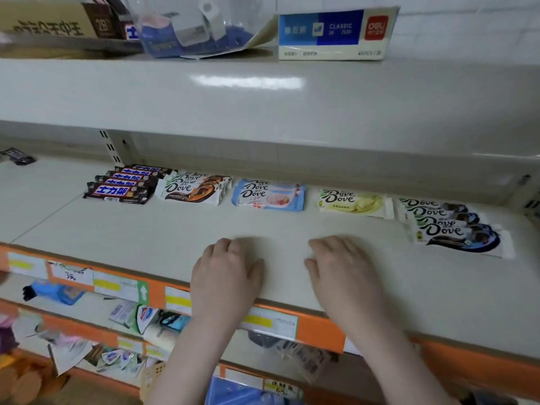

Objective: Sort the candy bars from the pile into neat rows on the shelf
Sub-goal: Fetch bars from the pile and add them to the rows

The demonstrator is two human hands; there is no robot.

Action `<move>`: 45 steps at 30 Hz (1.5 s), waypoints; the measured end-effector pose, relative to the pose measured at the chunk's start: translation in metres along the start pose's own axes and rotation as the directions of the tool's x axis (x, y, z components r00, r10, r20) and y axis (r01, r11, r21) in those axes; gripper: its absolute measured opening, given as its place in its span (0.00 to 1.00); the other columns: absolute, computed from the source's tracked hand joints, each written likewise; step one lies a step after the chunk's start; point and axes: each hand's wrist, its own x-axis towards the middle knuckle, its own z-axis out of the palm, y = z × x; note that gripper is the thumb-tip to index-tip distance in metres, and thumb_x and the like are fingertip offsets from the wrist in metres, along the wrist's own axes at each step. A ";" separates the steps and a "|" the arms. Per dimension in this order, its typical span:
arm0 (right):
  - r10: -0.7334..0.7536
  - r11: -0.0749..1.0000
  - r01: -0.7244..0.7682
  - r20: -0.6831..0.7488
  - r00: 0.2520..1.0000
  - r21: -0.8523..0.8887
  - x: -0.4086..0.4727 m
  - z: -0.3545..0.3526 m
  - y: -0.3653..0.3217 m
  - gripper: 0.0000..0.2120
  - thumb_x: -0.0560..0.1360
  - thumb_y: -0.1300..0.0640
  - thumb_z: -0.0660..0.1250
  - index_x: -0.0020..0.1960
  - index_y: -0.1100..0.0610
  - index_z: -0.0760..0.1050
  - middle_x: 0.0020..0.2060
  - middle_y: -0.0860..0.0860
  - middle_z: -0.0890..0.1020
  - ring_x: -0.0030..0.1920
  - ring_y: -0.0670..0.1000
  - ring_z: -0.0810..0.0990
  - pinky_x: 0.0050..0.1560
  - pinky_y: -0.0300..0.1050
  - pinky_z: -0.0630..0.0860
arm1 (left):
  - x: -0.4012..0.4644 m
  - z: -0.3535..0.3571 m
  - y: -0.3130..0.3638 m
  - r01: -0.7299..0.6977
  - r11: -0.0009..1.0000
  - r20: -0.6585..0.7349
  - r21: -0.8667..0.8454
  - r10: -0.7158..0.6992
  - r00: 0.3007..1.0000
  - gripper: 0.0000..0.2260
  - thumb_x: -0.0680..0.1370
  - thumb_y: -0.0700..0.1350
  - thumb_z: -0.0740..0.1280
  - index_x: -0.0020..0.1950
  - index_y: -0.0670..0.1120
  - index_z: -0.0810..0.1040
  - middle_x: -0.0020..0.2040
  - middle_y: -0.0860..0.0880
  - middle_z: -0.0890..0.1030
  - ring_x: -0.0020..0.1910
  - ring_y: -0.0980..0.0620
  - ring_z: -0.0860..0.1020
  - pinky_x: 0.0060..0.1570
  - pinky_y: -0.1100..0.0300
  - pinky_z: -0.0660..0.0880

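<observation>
On the cream shelf candy bars lie in rows by kind: dark brown bars with blue labels at the left, then white and brown Dove bars, light blue Dove bars, a yellow Dove bar and white Dove bars with dark blue swirls at the right. My left hand and my right hand rest palm down on the shelf's front part, side by side. Neither hand holds anything. Both lie well in front of the rows.
A dark wrapper lies at the shelf's far left. The shelf above carries a blue and white box, a clear bag and cartons. Orange price rails edge the shelf front. Lower shelves hold several mixed goods.
</observation>
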 end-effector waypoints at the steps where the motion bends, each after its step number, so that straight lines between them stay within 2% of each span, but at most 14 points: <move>1: 0.016 1.000 -0.015 -0.003 1.000 0.025 -0.006 0.003 -0.016 0.14 0.77 0.51 0.56 0.60 0.53 0.71 0.58 0.52 0.76 0.60 0.55 0.72 0.61 0.49 0.67 | -0.003 -0.005 -0.010 0.011 1.000 -0.006 -0.010 -0.011 1.000 0.21 0.76 0.58 0.59 0.65 0.48 0.70 0.62 0.49 0.75 0.60 0.47 0.71 0.57 0.55 0.68; 8: 0.033 0.998 -0.033 0.002 0.999 0.045 -0.019 0.031 -0.136 0.16 0.77 0.49 0.55 0.62 0.53 0.70 0.59 0.52 0.75 0.62 0.54 0.70 0.63 0.48 0.66 | -0.023 -0.043 -0.115 0.041 0.994 -0.056 -0.104 -0.047 0.997 0.21 0.74 0.52 0.64 0.65 0.45 0.72 0.61 0.46 0.76 0.60 0.43 0.72 0.57 0.52 0.69; 14: 0.020 0.998 -0.020 0.006 1.000 0.067 -0.009 0.060 -0.259 0.19 0.77 0.46 0.56 0.66 0.51 0.66 0.61 0.50 0.74 0.63 0.53 0.70 0.63 0.48 0.66 | -0.035 -0.078 -0.256 0.072 0.997 -0.116 -0.036 -0.076 0.990 0.20 0.76 0.53 0.62 0.66 0.48 0.70 0.62 0.47 0.75 0.61 0.45 0.71 0.57 0.53 0.69; 22: -0.084 0.989 0.084 -0.002 0.996 0.120 0.040 0.087 -0.403 0.19 0.77 0.47 0.57 0.66 0.52 0.67 0.60 0.50 0.74 0.61 0.53 0.70 0.62 0.48 0.67 | -0.021 -0.122 -0.408 0.204 0.979 -0.206 -0.011 -0.202 0.957 0.21 0.77 0.56 0.61 0.68 0.48 0.69 0.64 0.48 0.73 0.62 0.47 0.71 0.55 0.55 0.70; 29: -0.186 0.974 0.192 -0.060 0.981 0.119 0.109 0.128 -0.504 0.16 0.77 0.49 0.58 0.62 0.54 0.71 0.55 0.52 0.77 0.57 0.54 0.73 0.57 0.47 0.68 | 0.033 -0.140 -0.515 0.325 0.945 -0.254 -0.018 -0.319 0.913 0.20 0.76 0.53 0.63 0.66 0.48 0.71 0.61 0.47 0.75 0.61 0.45 0.71 0.57 0.53 0.70; 37: -0.200 0.966 0.210 -0.078 0.977 0.154 0.222 0.174 -0.608 0.15 0.75 0.50 0.60 0.59 0.55 0.74 0.53 0.55 0.78 0.55 0.56 0.75 0.55 0.49 0.69 | 0.131 -0.156 -0.630 0.353 0.934 -0.259 0.051 -0.329 0.908 0.20 0.75 0.53 0.63 0.65 0.47 0.71 0.62 0.46 0.74 0.61 0.44 0.70 0.59 0.52 0.69; 41: -0.196 0.970 0.205 -0.079 0.977 0.133 0.270 0.184 -0.649 0.16 0.76 0.51 0.60 0.59 0.57 0.74 0.52 0.56 0.78 0.53 0.56 0.75 0.52 0.48 0.70 | 0.183 -0.167 -0.679 0.345 0.934 -0.271 0.096 -0.309 0.911 0.26 0.74 0.57 0.64 0.68 0.48 0.67 0.65 0.45 0.71 0.65 0.44 0.68 0.62 0.52 0.66; 45: -0.173 0.979 0.174 -0.022 0.985 0.104 0.300 0.197 -0.678 0.16 0.75 0.51 0.60 0.59 0.57 0.74 0.53 0.56 0.78 0.53 0.57 0.75 0.53 0.49 0.70 | 0.224 -0.159 -0.718 0.289 0.944 -0.199 0.159 -0.256 0.946 0.35 0.72 0.64 0.63 0.73 0.48 0.60 0.70 0.42 0.66 0.71 0.43 0.62 0.69 0.50 0.59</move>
